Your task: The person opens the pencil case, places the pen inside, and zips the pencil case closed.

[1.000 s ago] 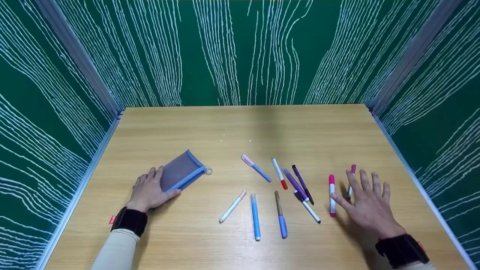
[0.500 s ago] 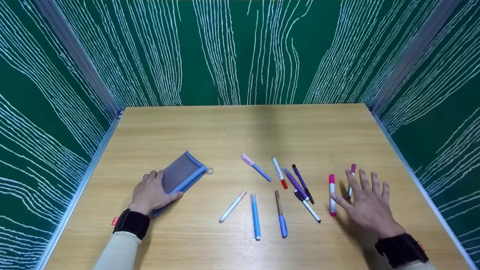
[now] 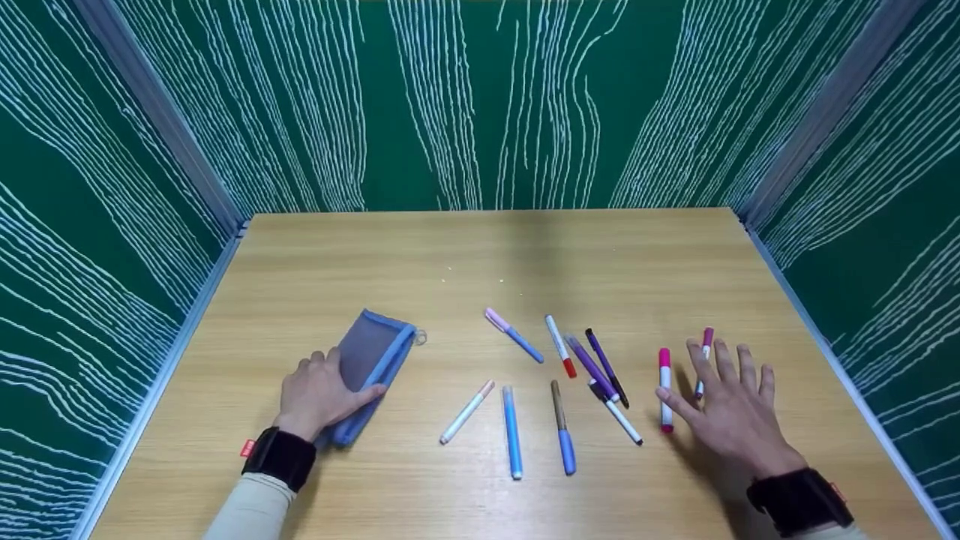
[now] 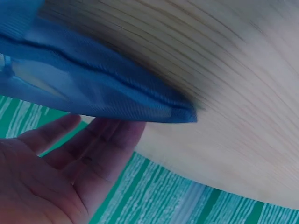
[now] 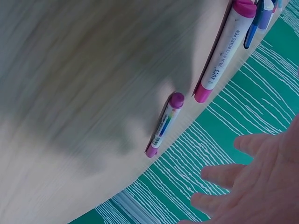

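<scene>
At the left of the table, my left hand [image 3: 319,394] grips a blue mesh zip pouch [image 3: 373,346] with a small ring at its far corner. My thumb lies across the pouch's zip side. From the left wrist view, the fingers [image 4: 110,140] meet the edge of the pouch [image 4: 107,88]. My right hand [image 3: 731,424] hovers with spread fingers at the right, holding nothing. Nearest to it are a pink-capped whiteboard marker [image 3: 665,390] and a smaller magenta-capped marker [image 3: 706,345], partly covered by the fingers. Both markers lie apart from the hand in the right wrist view.
Several pens lie mid-table, among them a red-capped marker [image 3: 559,341], a light blue pen [image 3: 511,435], a gold-and-blue pen [image 3: 562,431] and a pink-and-white pen [image 3: 466,412]. A purple marker [image 3: 591,366] touches neighbouring pens. Green walls [image 3: 487,105] bound the wooden table [image 3: 375,255].
My left hand has shifted right and slightly nearer, turning the pouch so that its long side stands steeper and more of its zip side shows. The right hand is almost still.
</scene>
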`<action>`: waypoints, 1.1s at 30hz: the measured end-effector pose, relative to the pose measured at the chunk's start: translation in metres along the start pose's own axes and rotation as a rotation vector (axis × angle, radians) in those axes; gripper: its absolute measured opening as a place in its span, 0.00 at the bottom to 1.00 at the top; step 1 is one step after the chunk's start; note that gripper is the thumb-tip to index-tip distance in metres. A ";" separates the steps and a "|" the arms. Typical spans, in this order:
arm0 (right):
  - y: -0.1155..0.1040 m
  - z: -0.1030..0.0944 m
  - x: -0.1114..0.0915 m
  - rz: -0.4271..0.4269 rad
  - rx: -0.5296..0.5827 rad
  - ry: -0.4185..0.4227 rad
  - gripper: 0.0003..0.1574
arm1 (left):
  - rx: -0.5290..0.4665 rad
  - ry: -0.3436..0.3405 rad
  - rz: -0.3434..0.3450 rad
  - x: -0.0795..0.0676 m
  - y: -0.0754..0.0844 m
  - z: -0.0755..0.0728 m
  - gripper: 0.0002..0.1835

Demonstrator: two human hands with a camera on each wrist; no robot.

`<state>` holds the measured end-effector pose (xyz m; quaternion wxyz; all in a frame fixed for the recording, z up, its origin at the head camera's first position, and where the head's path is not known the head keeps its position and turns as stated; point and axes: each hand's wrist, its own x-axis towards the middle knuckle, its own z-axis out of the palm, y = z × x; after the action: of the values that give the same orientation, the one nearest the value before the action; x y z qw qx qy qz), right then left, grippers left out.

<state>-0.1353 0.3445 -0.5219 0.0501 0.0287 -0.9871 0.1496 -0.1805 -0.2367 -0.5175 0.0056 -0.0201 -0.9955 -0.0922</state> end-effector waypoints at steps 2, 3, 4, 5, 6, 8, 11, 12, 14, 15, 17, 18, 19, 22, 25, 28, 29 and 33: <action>-0.001 0.001 0.000 0.006 -0.004 -0.004 0.61 | -0.005 0.001 -0.008 -0.002 0.005 0.001 0.62; -0.001 0.002 0.001 0.009 -0.003 -0.006 0.61 | -0.009 0.003 -0.011 -0.002 0.007 0.002 0.62; -0.002 0.002 0.001 0.012 -0.004 -0.006 0.61 | -0.010 0.003 -0.015 -0.003 0.009 0.002 0.62; -0.002 0.003 0.001 0.013 -0.006 -0.007 0.61 | -0.014 0.003 -0.019 -0.003 0.011 0.003 0.62; -0.003 0.003 0.001 0.014 -0.008 -0.007 0.61 | -0.015 0.002 -0.024 -0.004 0.013 0.004 0.62; -0.003 0.004 0.001 0.011 -0.011 -0.002 0.60 | -0.021 -0.002 -0.036 -0.004 0.017 0.006 0.63; -0.004 0.005 0.001 0.004 -0.015 -0.002 0.60 | -0.025 -0.011 -0.056 -0.005 0.023 0.007 0.63; -0.005 0.005 0.002 0.003 -0.015 -0.003 0.60 | -0.024 -0.014 -0.061 -0.006 0.026 0.008 0.63; -0.006 0.006 0.002 0.003 -0.015 -0.009 0.61 | -0.020 -0.020 -0.069 -0.007 0.031 0.009 0.63; -0.007 0.006 0.002 0.005 -0.016 -0.014 0.61 | -0.020 -0.022 -0.071 -0.007 0.033 0.010 0.62; -0.008 0.007 0.003 0.006 -0.016 -0.023 0.61 | -0.018 -0.029 -0.077 -0.008 0.039 0.010 0.61; -0.009 0.007 0.003 0.001 -0.016 -0.023 0.61 | -0.021 -0.030 -0.079 -0.008 0.041 0.011 0.60; -0.009 0.007 0.003 -0.004 -0.017 -0.022 0.61 | -0.026 -0.031 -0.081 -0.008 0.044 0.011 0.59; -0.010 0.007 0.003 -0.024 -0.014 -0.016 0.60 | -0.041 -0.033 -0.085 -0.009 0.052 0.012 0.57; -0.012 0.006 0.003 -0.036 -0.009 -0.014 0.59 | -0.054 -0.044 -0.087 -0.010 0.058 0.012 0.57; -0.015 0.007 0.004 -0.030 -0.008 -0.020 0.60 | -0.055 -0.057 -0.085 -0.012 0.063 0.013 0.58; -0.016 0.007 0.005 -0.027 -0.007 -0.025 0.60 | -0.057 -0.058 -0.083 -0.012 0.064 0.013 0.58; -0.019 0.008 0.006 -0.019 -0.004 -0.036 0.60 | -0.059 -0.059 -0.080 -0.014 0.068 0.014 0.57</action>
<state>-0.1405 0.3233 -0.5235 0.0338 0.0404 -0.9878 0.1465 -0.1635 -0.1677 -0.5191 -0.0281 0.0168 -0.9921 -0.1209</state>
